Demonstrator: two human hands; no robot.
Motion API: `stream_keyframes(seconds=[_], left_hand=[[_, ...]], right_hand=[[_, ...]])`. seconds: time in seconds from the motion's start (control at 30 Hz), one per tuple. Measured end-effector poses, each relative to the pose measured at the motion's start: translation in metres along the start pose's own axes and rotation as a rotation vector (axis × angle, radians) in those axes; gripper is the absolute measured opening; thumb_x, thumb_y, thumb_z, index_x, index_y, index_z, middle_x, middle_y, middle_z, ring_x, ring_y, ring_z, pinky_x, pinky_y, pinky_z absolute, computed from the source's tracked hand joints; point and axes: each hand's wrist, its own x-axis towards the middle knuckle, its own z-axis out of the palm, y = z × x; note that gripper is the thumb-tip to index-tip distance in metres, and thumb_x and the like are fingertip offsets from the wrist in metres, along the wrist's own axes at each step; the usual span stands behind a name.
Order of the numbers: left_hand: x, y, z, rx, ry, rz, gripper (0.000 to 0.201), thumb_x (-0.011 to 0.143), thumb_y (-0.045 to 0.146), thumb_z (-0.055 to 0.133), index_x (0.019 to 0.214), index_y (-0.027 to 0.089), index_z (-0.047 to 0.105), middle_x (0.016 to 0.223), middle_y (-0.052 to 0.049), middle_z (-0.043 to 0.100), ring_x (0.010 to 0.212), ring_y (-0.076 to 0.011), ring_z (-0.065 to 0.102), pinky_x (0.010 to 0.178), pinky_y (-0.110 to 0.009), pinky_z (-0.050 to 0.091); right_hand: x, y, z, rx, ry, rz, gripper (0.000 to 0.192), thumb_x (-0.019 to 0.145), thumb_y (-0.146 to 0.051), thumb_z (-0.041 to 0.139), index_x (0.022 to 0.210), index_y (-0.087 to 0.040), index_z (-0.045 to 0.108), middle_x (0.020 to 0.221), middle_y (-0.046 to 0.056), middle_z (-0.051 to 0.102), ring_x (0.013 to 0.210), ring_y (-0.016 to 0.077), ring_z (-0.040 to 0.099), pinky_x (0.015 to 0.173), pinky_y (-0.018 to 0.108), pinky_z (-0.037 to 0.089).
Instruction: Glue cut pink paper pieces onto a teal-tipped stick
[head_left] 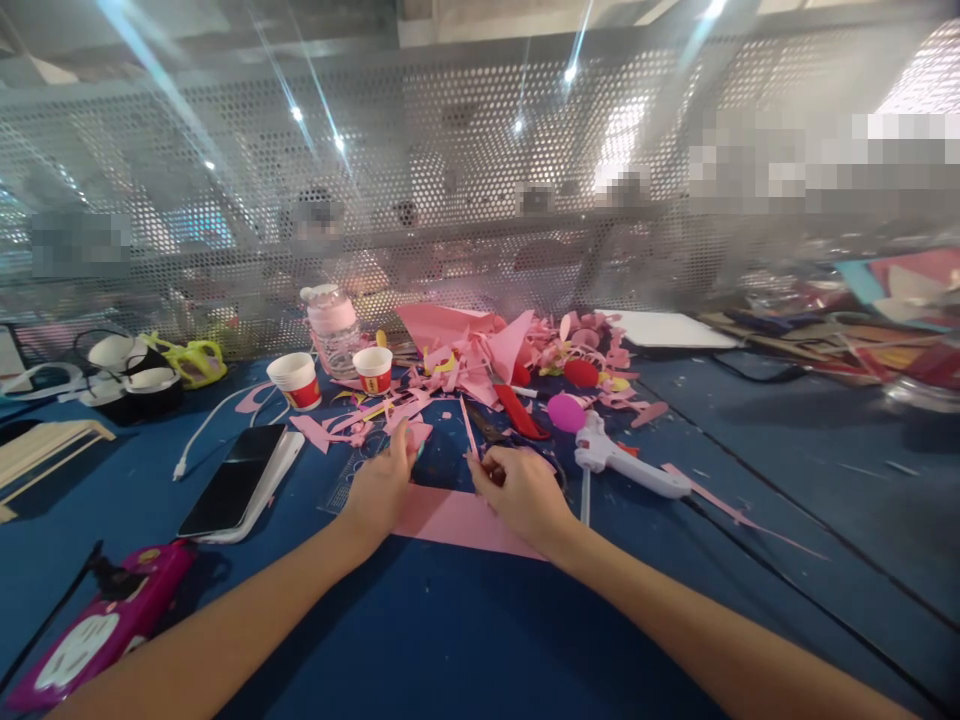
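My right hand (527,497) is closed, its thumb and fingertips pinching a thin pink paper strip (469,428) that points up and away. My left hand (380,487) is closed with the thumb raised; a small pink piece (421,433) shows just past the thumb, but what the fingers hold is hidden. Beneath both hands a flat pink paper rectangle (442,515) lies on the blue table (442,620). Past the right hand are red-handled scissors (519,412), partly covered by scraps.
Pink paper scraps (472,350) are heaped ahead. A white glue gun (637,468) with a cord lies right. On the left are two paper cups (295,382), a clear jar (335,325), a phone (234,480) and a magenta power strip (105,625). Perforated metal panels stand behind.
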Motion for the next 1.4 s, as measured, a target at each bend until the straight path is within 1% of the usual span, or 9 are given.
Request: stream_keyframes(seconds=[0.1, 0.2, 0.43, 0.57, 0.77, 1.0, 1.13, 1.27, 1.4], left_hand=[[0.003, 0.000, -0.006, -0.011, 0.090, -0.029, 0.034, 0.085, 0.023, 0.040, 0.117, 0.014, 0.048, 0.082, -0.014, 0.069, 0.068, -0.0238, 0.067, 0.063, -0.032, 0.050], [0.007, -0.002, -0.010, -0.261, 0.190, -0.082, 0.032, 0.084, 0.021, 0.041, 0.115, 0.016, 0.047, 0.089, -0.012, 0.068, 0.074, -0.0219, 0.066, 0.068, -0.033, 0.051], [0.010, -0.005, -0.004, -0.830, 0.100, -0.395, 0.031, 0.081, 0.025, 0.046, 0.110, 0.016, 0.045, 0.083, -0.008, 0.065, 0.066, -0.0174, 0.065, 0.059, -0.030, 0.055], [0.003, 0.002, -0.005, -0.836, 0.054, -0.322, 0.032, 0.081, 0.031, 0.047, 0.110, 0.017, 0.045, 0.074, -0.004, 0.064, 0.061, -0.0167, 0.064, 0.058, -0.030, 0.054], [-0.004, 0.013, -0.013, -0.845, -0.044, -0.220, 0.035, 0.081, 0.037, 0.048, 0.108, 0.016, 0.047, 0.068, -0.002, 0.063, 0.062, -0.0159, 0.063, 0.061, -0.027, 0.050], [-0.009, 0.021, -0.012, -1.240, -0.328, -0.116, 0.056, 0.072, 0.026, 0.064, 0.119, 0.023, 0.034, 0.097, -0.005, 0.060, 0.065, -0.0147, 0.066, 0.066, -0.033, 0.054], [-0.012, 0.021, -0.007, -1.320, -0.363, 0.000, 0.057, 0.068, 0.018, 0.068, 0.116, 0.026, 0.037, 0.117, -0.008, 0.052, 0.073, -0.0171, 0.067, 0.070, -0.037, 0.055], [-0.011, 0.021, -0.010, -1.266, -0.353, 0.036, 0.042, 0.071, 0.020, 0.065, 0.109, 0.023, 0.048, 0.118, -0.008, 0.053, 0.082, -0.0183, 0.065, 0.075, -0.037, 0.054], [-0.008, 0.023, -0.017, -1.108, -0.425, 0.014, 0.017, 0.072, 0.023, 0.064, 0.087, 0.015, 0.061, 0.093, -0.008, 0.066, 0.088, -0.0198, 0.064, 0.081, -0.033, 0.051]], right_hand=[[0.001, 0.000, -0.002, -0.016, 0.010, 0.021, 0.041, 0.083, -0.034, 0.043, 0.045, -0.019, 0.043, 0.040, 0.000, 0.054, 0.040, 0.0108, 0.049, 0.046, 0.022, 0.030], [0.002, 0.001, -0.004, 0.002, -0.004, 0.028, 0.043, 0.084, -0.039, 0.042, 0.046, -0.018, 0.045, 0.040, 0.000, 0.054, 0.043, 0.0114, 0.051, 0.047, 0.021, 0.030], [0.002, 0.005, -0.001, 0.013, 0.070, -0.076, 0.034, 0.087, -0.041, 0.038, 0.067, -0.017, 0.052, 0.066, 0.004, 0.060, 0.065, 0.0161, 0.054, 0.061, 0.026, 0.038], [0.004, 0.007, 0.005, 0.075, 0.119, -0.192, 0.028, 0.084, -0.043, 0.045, 0.079, -0.017, 0.055, 0.078, 0.006, 0.059, 0.078, 0.0188, 0.051, 0.074, 0.031, 0.040], [0.008, 0.005, 0.001, 0.253, 0.062, -0.103, 0.028, 0.084, -0.038, 0.046, 0.068, -0.016, 0.054, 0.063, 0.002, 0.055, 0.063, 0.0149, 0.050, 0.060, 0.026, 0.039], [0.013, 0.012, -0.005, 0.367, 0.061, -0.055, 0.027, 0.084, -0.037, 0.044, 0.068, -0.016, 0.053, 0.057, -0.002, 0.050, 0.055, 0.0110, 0.047, 0.052, 0.021, 0.036], [0.014, 0.011, -0.007, 0.413, 0.060, -0.071, 0.024, 0.081, -0.036, 0.049, 0.068, -0.016, 0.054, 0.059, -0.002, 0.052, 0.056, 0.0110, 0.048, 0.052, 0.021, 0.036], [0.013, 0.009, -0.010, 0.409, 0.070, -0.090, 0.023, 0.080, -0.034, 0.050, 0.067, -0.016, 0.054, 0.059, -0.001, 0.053, 0.057, 0.0116, 0.050, 0.052, 0.022, 0.037], [0.013, 0.008, -0.014, 0.362, 0.065, -0.099, 0.028, 0.084, -0.035, 0.043, 0.065, -0.017, 0.052, 0.057, -0.001, 0.053, 0.054, 0.0120, 0.051, 0.052, 0.022, 0.038]])
